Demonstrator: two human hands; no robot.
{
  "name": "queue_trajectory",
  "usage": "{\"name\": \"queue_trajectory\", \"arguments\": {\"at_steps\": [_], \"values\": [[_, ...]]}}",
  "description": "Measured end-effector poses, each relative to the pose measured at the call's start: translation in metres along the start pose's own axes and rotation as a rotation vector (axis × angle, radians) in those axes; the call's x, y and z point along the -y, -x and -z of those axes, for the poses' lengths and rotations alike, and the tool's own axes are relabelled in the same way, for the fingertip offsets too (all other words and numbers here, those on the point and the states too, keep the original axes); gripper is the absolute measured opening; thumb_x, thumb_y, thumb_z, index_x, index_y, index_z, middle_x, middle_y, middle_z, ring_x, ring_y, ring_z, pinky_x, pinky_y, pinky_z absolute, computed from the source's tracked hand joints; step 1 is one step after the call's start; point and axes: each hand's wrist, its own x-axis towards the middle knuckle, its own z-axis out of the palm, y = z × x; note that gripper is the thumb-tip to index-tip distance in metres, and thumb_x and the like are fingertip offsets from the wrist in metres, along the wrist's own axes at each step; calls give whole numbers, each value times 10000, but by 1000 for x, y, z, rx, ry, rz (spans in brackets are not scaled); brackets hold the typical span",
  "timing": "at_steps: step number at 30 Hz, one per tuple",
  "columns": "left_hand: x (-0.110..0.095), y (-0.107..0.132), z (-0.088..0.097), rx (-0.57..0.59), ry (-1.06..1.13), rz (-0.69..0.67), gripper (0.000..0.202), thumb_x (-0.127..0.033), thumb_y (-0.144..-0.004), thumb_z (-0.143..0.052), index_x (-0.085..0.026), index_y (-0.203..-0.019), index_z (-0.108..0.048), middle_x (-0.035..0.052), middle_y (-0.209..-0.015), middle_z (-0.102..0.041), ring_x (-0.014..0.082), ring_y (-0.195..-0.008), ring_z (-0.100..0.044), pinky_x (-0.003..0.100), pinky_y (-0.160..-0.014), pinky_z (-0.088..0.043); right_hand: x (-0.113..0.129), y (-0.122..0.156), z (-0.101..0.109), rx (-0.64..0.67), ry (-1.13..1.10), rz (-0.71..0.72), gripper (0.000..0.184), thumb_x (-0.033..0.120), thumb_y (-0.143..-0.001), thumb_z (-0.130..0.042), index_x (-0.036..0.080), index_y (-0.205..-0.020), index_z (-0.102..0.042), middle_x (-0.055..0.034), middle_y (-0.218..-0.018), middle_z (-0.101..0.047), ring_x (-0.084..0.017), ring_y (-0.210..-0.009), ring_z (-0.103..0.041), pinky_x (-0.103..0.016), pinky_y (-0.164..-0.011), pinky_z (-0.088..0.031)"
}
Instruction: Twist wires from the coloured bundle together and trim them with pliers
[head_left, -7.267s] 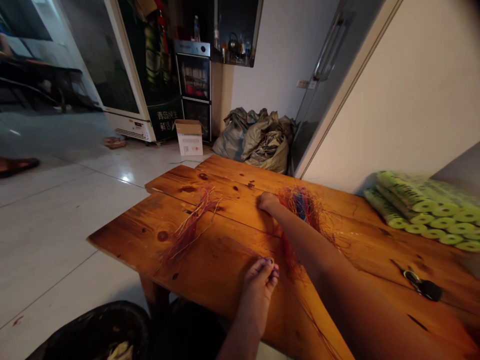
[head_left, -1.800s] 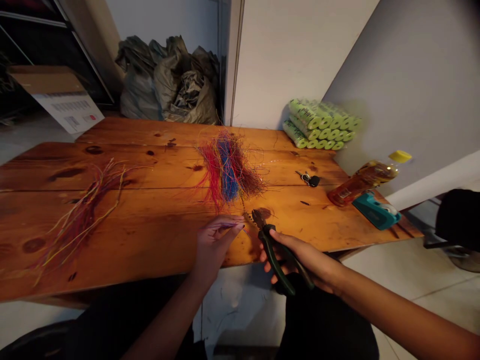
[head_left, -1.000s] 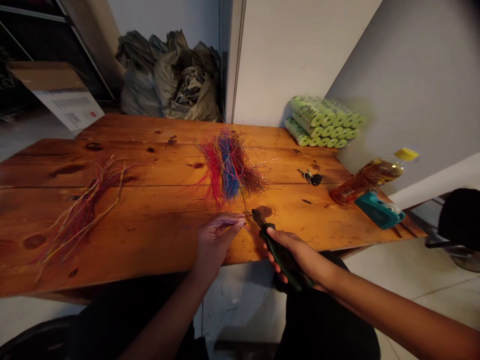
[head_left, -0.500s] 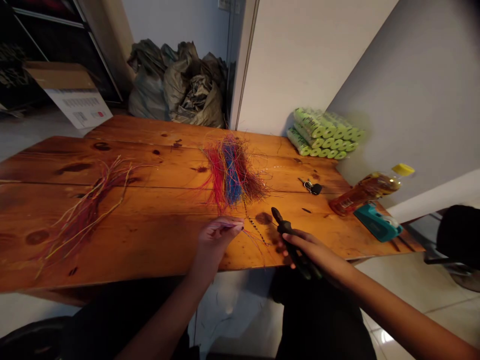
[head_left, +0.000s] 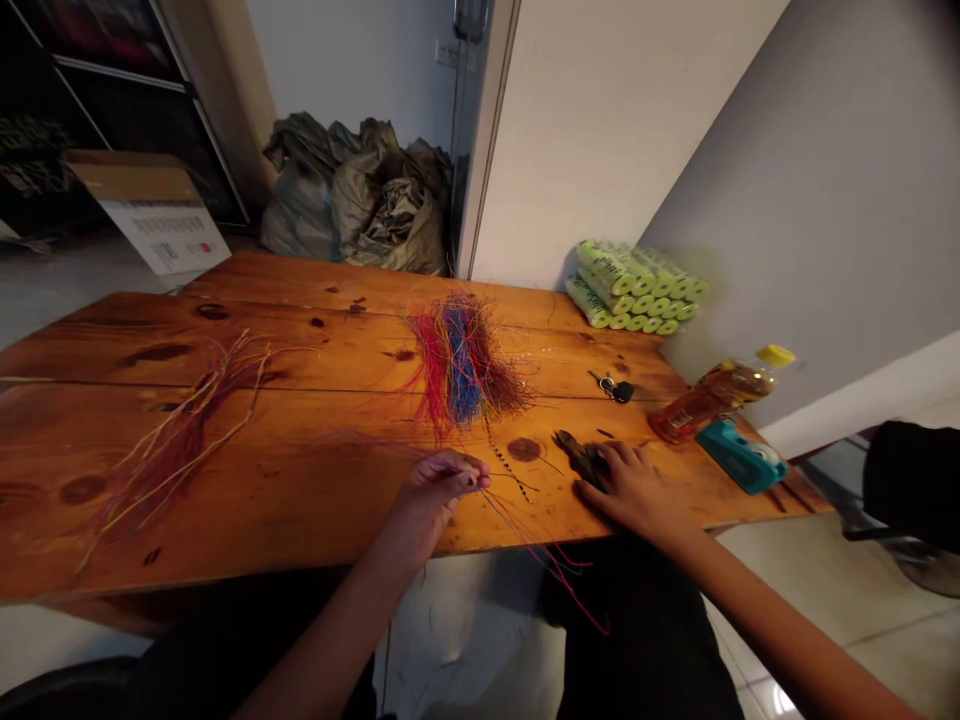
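Observation:
My left hand (head_left: 442, 485) is closed in a pinch around a small bunch of thin coloured wires (head_left: 536, 545), whose red and blue ends fan out to the right past the table's front edge. Dark-handled cutting pliers (head_left: 576, 455) rest on the wood, jaws toward the back. Over their handles lies my right hand (head_left: 626, 485), its fingers spread and touching them. Just beyond my left hand is a pile of red, blue and brown wires (head_left: 465, 360). A black-and-yellow twisted strand (head_left: 506, 460) trails from that pile toward me.
On the left of the wooden table (head_left: 322, 510) lies a loose bundle of wires (head_left: 184, 440). To the right are keys (head_left: 616, 390), a tea-coloured bottle (head_left: 709, 400), a teal tape dispenser (head_left: 742, 457) and stacked green-wrapped rolls (head_left: 634, 285). Filled bags (head_left: 360, 200) and a carton (head_left: 154, 210) stand behind.
The pliers, held raised in my right hand before, now lie on the table, with that hand's fingers spread over them. The wires in my left hand reach farther right and down.

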Motion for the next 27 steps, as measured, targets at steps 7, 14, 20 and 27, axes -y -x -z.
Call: {"name": "queue_trajectory", "arguments": {"at_steps": [7, 14, 20, 27], "values": [[4, 1, -2, 29, -55, 34, 180, -279, -516, -789, -190, -572, -644, 16, -654, -686, 119, -584, -606, 251, -605, -487, 99, 6, 40, 369, -906, 83, 275, 448, -797, -524, 241, -932, -644, -51, -914, -658, -203, -815, -581, -344, -740, -440], [1, 1, -1, 41, -145, -18, 64, -204, -588, -722, -184, -598, -662, 37, -787, -705, 155, -756, -627, 296, -772, -459, 114, -3, 32, 325, -904, 124, 207, 365, -786, -543, 184, -725, -624, -14, -658, -604, -129, -587, -534, -262, -583, -410], [-1, -1, 1, 30, -382, -167, 20, -202, -650, -680, -190, -635, -687, 72, -1163, -587, 209, -1099, -505, 349, -952, -360, 103, -13, 34, 115, -466, 335, 162, 289, -818, -514, 227, -806, -663, -30, -757, -662, -163, -685, -572, -283, -665, -415], [-3, -3, 2, 24, -436, -180, 24, -204, -642, -679, -192, -629, -696, 86, -1064, -619, 228, -1111, -500, 385, -968, -353, 117, -16, 37, 317, -627, 357, 184, 288, -810, -524, 227, -806, -697, -16, -760, -668, -150, -689, -576, -273, -679, -419]]}}
